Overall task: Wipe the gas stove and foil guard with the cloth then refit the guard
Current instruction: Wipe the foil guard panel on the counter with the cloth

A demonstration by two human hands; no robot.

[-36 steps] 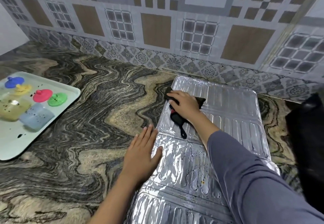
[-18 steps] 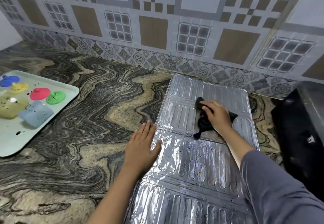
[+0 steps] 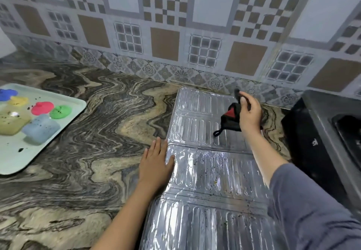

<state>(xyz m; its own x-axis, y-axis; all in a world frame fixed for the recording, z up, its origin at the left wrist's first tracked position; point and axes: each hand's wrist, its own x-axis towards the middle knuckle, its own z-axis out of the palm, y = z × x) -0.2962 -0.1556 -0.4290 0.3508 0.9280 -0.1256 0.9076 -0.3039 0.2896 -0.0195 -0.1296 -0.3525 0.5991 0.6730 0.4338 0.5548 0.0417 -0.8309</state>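
- The foil guard [image 3: 211,171] lies flat on the stone counter [image 3: 97,132]. Its long side runs from the person toward the tiled wall [image 3: 166,44], and its far end is close to the wall.
- It has folds across it that split it into panels. The near panels have small dark specks on them.
- The right hand [image 3: 250,114] is over the far panel, close to the right edge. Its fingers are curled around a black cloth [image 3: 230,120] with a red patch.
- The cloth hangs down from the hand, and a small loop sticks out at the lower left. I cannot tell if the cloth touches the foil.
- The left hand [image 3: 156,163] lies flat with straight fingers that point toward the wall. Its palm is on the counter and its thumb is on the foil's left edge. It holds nothing.
- The dark gas stove [image 3: 312,132] sits just to the right of the foil.
- A pale green tray [image 3: 17,155] with small coloured things on it is far to the left.
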